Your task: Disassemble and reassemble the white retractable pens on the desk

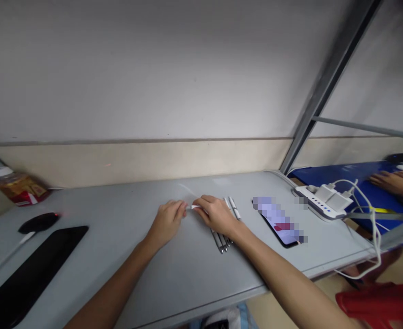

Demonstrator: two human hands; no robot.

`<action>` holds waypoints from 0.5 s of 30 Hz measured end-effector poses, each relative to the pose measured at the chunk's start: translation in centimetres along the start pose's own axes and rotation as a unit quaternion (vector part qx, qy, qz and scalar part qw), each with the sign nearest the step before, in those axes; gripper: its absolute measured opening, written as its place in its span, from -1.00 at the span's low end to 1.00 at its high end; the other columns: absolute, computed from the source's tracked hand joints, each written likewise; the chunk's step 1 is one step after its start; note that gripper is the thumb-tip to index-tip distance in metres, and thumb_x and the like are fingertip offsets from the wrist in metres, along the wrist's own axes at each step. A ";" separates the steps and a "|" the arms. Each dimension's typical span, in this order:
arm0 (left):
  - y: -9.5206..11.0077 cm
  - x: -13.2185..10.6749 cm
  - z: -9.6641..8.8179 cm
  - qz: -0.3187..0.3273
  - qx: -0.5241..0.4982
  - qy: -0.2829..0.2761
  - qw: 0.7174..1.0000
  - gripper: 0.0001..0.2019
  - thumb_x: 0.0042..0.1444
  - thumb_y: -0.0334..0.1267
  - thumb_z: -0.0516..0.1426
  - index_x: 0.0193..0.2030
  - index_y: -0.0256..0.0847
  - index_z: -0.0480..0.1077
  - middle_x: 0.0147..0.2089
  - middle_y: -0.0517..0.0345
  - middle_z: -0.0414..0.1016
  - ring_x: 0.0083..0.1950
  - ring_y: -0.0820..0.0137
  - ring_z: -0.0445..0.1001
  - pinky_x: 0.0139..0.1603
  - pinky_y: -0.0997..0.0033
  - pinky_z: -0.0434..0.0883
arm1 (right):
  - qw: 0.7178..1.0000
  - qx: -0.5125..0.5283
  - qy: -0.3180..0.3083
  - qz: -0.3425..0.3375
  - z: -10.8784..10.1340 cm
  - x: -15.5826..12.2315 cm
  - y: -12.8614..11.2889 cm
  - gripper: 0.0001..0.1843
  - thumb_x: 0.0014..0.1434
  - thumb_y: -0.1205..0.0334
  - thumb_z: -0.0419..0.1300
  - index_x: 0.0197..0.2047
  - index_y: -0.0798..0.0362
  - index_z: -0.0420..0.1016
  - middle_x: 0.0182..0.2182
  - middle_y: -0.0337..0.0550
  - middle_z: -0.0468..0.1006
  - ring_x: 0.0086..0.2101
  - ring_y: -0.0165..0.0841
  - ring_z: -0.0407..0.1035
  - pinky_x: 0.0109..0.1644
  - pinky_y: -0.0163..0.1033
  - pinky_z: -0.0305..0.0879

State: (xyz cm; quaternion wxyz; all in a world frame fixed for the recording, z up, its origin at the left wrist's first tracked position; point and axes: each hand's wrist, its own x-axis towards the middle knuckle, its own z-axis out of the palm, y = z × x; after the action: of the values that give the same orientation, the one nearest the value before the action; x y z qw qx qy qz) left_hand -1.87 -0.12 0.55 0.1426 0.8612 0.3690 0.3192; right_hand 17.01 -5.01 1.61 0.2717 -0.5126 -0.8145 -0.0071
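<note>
Over the middle of the grey table, my two hands meet at a slim white pen (195, 207). The fingers of my left hand (169, 221) pinch its left end, where a small pale tip shows between the hands. My right hand (217, 212) is closed around the white barrel, hiding most of it. Several silver and white pens (219, 242) lie side by side beneath my right hand and wrist. One of these, a white and silver pen (234, 208), shows just right of my knuckles.
A phone (278, 224) with a lit screen and a white power strip (319, 201) with cables lie right. At left are a black mouse (39, 222), a black pad (33, 278) and a bottle (19, 187). Another person's hand (396, 183) rests on a blue surface.
</note>
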 end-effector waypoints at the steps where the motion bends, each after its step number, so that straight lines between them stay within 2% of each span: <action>1: 0.0 0.0 0.0 0.009 -0.003 -0.017 1.000 -0.72 0.31 -0.15 -0.10 -0.25 -0.16 0.38 -0.30 0.14 0.46 -0.22 0.34 0.41 -0.12 0.28 0.35 | 1.000 -0.001 -0.002 -0.002 0.0 0.0 0.0 -0.73 0.36 0.20 -0.03 -0.07 0.07 0.45 -0.25 -0.09 0.51 -0.23 -0.35 0.39 -0.20 -0.30 0.18; 4: 0.3 -0.1 -0.2 0.042 0.010 0.031 0.999 -0.82 0.23 -0.12 0.04 -0.20 -0.16 0.36 -0.16 0.10 0.46 -0.06 0.29 0.37 0.00 0.24 0.30 | 1.000 -0.005 -0.003 -0.004 0.0 0.0 0.0 -0.74 0.36 0.21 -0.05 -0.06 0.06 0.43 -0.23 -0.10 0.51 -0.23 -0.36 0.40 -0.22 -0.30 0.18; 6: 0.5 -0.1 -0.3 0.041 0.035 0.047 0.997 -0.81 0.22 -0.11 0.06 -0.14 -0.16 0.34 -0.10 0.08 0.45 -0.01 0.27 0.36 0.03 0.21 0.27 | 1.000 -0.017 -0.002 -0.005 -0.1 0.0 -0.1 -0.75 0.36 0.21 -0.04 -0.07 0.06 0.43 -0.24 -0.09 0.50 -0.23 -0.35 0.39 -0.21 -0.30 0.17; 8: 0.4 -0.2 -0.2 0.038 0.070 0.018 0.997 -0.79 0.27 -0.14 -0.02 -0.13 -0.14 0.37 -0.15 0.10 0.47 -0.06 0.28 0.38 -0.01 0.20 0.26 | 0.999 -0.044 -0.007 -0.014 -0.2 0.1 -0.3 -0.77 0.35 0.21 -0.02 -0.10 0.07 0.44 -0.26 -0.08 0.50 -0.25 -0.34 0.38 -0.21 -0.29 0.17; 11: -0.1 -0.3 0.0 0.062 0.098 -0.054 0.992 -0.71 0.31 -0.21 -0.11 -0.27 -0.17 0.39 -0.33 0.14 0.45 -0.27 0.34 0.39 -0.14 0.28 0.27 | 0.995 -0.089 -0.030 -0.026 -0.4 0.0 -0.7 -0.77 0.34 0.22 -0.02 -0.13 0.06 0.44 -0.26 -0.06 0.51 -0.27 -0.32 0.38 -0.23 -0.28 0.16; 13: -0.2 -0.3 -0.1 0.086 0.113 -0.067 0.988 -0.71 0.30 -0.27 -0.12 -0.36 -0.19 0.35 -0.41 0.14 0.39 -0.35 0.35 0.33 -0.24 0.32 0.25 | 0.994 -0.097 -0.051 -0.018 -0.6 -0.1 -1.0 -0.74 0.35 0.18 -0.06 -0.13 0.05 0.43 -0.24 -0.05 0.53 -0.31 -0.32 0.39 -0.29 -0.28 0.15; 15: -0.1 -0.3 -0.4 0.115 0.144 -0.054 0.981 -0.73 0.27 -0.36 -0.12 -0.41 -0.19 0.31 -0.44 0.13 0.35 -0.35 0.33 0.29 -0.27 0.31 0.22 | 0.994 -0.083 -0.072 -0.003 -0.8 -0.2 -1.2 -0.69 0.37 0.13 -0.10 -0.13 0.05 0.43 -0.27 -0.05 0.55 -0.37 -0.32 0.40 -0.33 -0.28 0.13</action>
State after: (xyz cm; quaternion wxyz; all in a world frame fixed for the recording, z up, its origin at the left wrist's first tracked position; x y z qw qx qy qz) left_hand -2.34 -0.26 0.71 -0.0010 0.9254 0.3010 0.2301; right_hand 16.40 -6.03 2.49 0.1687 -0.5299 -0.8302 -0.0384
